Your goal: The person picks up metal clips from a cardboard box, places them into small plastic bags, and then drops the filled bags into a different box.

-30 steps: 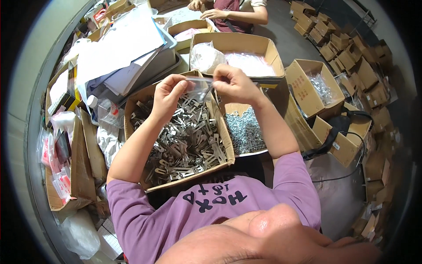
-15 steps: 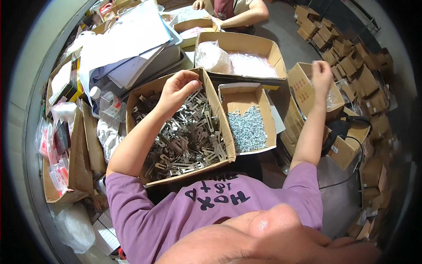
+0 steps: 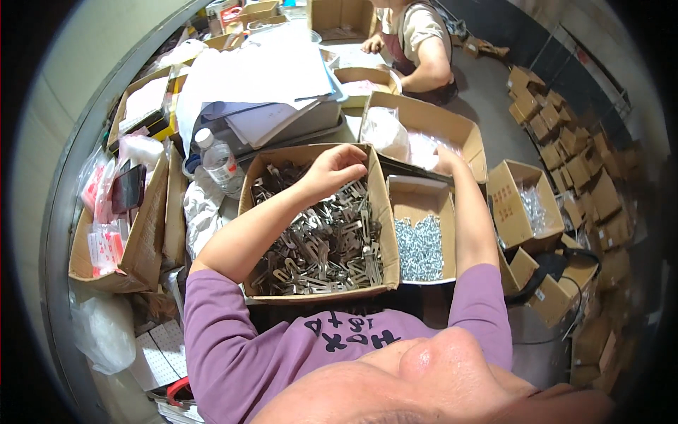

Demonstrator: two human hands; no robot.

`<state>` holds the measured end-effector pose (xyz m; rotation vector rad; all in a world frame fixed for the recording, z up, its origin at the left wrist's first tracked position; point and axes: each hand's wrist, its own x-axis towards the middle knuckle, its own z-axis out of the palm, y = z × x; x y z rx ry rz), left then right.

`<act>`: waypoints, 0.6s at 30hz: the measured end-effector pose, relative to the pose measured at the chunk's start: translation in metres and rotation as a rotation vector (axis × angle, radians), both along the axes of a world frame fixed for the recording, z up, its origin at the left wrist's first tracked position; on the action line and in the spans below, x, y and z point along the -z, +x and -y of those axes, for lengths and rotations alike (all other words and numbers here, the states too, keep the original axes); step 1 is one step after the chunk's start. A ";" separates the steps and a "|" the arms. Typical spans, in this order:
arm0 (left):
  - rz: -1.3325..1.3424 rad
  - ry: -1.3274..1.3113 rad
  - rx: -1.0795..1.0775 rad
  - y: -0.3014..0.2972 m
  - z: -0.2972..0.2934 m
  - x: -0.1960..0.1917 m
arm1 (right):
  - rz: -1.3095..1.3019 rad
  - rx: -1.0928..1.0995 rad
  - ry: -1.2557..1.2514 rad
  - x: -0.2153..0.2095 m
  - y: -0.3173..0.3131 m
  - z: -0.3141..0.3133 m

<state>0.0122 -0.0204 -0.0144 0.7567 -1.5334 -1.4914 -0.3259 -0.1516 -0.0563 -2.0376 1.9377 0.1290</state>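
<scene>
My left hand [image 3: 337, 171] hovers over a cardboard box [image 3: 390, 272] full of flat metal clips [image 3: 318, 244]. Its fingers are loosely curved, with a gap to the thumb and nothing visible between them. My right hand [image 3: 446, 161] reaches into a shallow carton [image 3: 470, 134] at the far side and touches a pile of clear plastic bags [image 3: 422, 150]. Its fingertips are lost among the bags, so any grip is hidden. A bunched white plastic bag [image 3: 386, 133] lies to their left. Under my right forearm, a smaller box [image 3: 417, 199] contains many small silvery screws [image 3: 418, 247].
A plastic bottle [image 3: 220, 166] and a grey bin [image 3: 286, 131] topped with papers [image 3: 247, 78] stand on the left. Another person [image 3: 427, 60] sits across the table. An open carton [image 3: 510, 201] is at the right, with stacked cardboard boxes [image 3: 565, 148] beyond.
My right hand has swung left from above the right-hand carton into the carton of plastic bags. My left hand stays above the clips. The view has tilted up.
</scene>
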 end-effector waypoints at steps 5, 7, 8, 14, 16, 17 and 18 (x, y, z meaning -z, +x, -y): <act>0.028 -0.019 0.009 0.000 -0.006 -0.007 | 0.193 0.191 -0.286 -0.019 0.003 -0.013; 0.062 -0.035 0.006 0.000 -0.005 -0.005 | 0.263 0.139 -0.437 -0.019 0.006 -0.025; 0.088 -0.073 0.006 -0.001 -0.004 -0.005 | 0.315 0.056 -0.588 -0.024 0.012 -0.031; 0.211 -0.256 -0.109 0.003 0.000 -0.007 | 0.901 -0.303 -0.361 -0.079 0.099 -0.114; 0.207 -0.293 -0.078 0.003 -0.008 -0.012 | 1.009 -0.381 -0.233 -0.086 0.122 -0.139; 0.192 -0.245 -0.002 0.001 -0.011 -0.019 | 1.060 -0.386 -0.222 -0.082 0.127 -0.143; 0.200 -0.265 0.013 -0.001 -0.011 -0.013 | 1.090 -0.398 -0.243 -0.081 0.130 -0.147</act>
